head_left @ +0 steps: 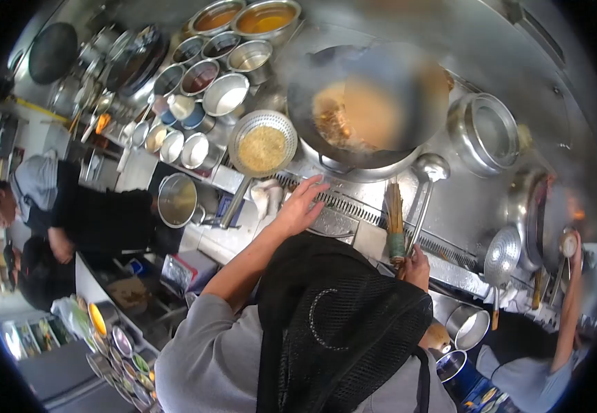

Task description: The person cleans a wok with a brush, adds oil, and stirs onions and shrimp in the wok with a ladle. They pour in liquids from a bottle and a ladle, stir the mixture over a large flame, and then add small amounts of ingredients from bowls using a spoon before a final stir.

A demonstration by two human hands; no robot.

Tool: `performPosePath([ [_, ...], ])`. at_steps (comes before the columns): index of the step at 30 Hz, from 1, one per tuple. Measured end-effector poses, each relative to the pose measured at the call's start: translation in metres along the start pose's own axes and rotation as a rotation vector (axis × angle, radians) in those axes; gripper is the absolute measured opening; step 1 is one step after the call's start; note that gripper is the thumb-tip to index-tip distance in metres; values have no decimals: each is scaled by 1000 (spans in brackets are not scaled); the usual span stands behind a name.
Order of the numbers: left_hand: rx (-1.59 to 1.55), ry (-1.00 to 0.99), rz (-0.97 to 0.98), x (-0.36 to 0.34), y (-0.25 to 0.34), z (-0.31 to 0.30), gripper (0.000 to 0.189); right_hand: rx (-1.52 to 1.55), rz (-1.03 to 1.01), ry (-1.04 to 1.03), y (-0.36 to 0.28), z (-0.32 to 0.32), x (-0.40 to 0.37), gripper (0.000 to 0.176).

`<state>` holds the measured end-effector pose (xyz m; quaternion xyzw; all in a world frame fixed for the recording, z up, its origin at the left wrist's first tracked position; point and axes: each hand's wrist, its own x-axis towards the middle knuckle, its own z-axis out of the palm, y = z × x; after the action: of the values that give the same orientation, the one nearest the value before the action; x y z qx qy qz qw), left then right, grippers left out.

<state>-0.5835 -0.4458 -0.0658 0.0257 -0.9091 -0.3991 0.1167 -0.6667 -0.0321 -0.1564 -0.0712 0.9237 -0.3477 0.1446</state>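
My left hand (302, 206) is open above the stove's front edge, fingers apart and holding nothing. Beside it lie a crumpled white cloth (267, 197) and a perforated strainer (262, 143) with pale golden bits. My right hand (417, 267) is closed round the handle end of a metal ladle (431, 167), whose bowl rests near the wok's right side. A bamboo brush (395, 213) stands against that hand's left side. Ahead, the large wok (312, 127) holds brown food, partly hidden by steam and blur.
Metal bowls of sauces and seasonings (226, 93) cluster at the upper left. Stacked steel pots (484, 131) stand right of the wok. A co-worker in black (99, 199) is at the left; another person's arm (568, 310) reaches over a flaming wok at the right.
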Motion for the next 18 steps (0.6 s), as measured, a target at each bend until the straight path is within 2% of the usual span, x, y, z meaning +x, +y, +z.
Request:
performPosePath([
  [1, 14, 9, -12, -10, 3, 3, 47, -5, -11, -31, 5, -6, 5, 49],
  [2, -10, 37, -52, -18, 15, 3, 35, -45, -21, -113, -6, -22, 9, 49],
  [3, -7, 48, -87, -28, 17, 6, 35, -87, -30, -197, -12, -31, 13, 49],
  [5, -53, -21, -98, -52, 22, 11, 19, -115, -81, -250, -4, -41, 25, 48],
  [6, -131, -25, -132, -56, 37, 9, 11, -174, -99, -340, -12, -51, 31, 46],
  [7, -132, -19, -151, -60, 48, 5, 11, -230, -118, -421, -22, -61, 38, 44],
  [9, -312, -154, -242, -67, 68, -2, 14, -280, -133, -453, -70, -82, 40, 37],
  [12, -465, -231, -149, -66, 100, -30, 23, -288, -368, -727, -114, -97, 38, 32],
  [13, -563, -273, -78, -66, 109, -41, 28, -305, -374, -726, -133, -99, 32, 32],
  [14, -588, -323, -31, -68, 115, -51, 48, -199, -361, -887, -156, -100, 24, 32],
  [15, -593, -315, -20, -72, 120, -60, 48, -87, -343, -1044, -171, -99, 16, 33],
  [16, -590, -340, 11, -77, 124, -70, 54, 7, -449, -1133, -176, -93, 10, 34],
  [17, -585, -367, 43, -83, 125, -79, 60, -1, -450, -1122, -190, -90, 0, 34],
  [18, -576, -404, 82, -91, 124, -88, 64, 81, -484, -1227, -210, -90, -11, 35],
])
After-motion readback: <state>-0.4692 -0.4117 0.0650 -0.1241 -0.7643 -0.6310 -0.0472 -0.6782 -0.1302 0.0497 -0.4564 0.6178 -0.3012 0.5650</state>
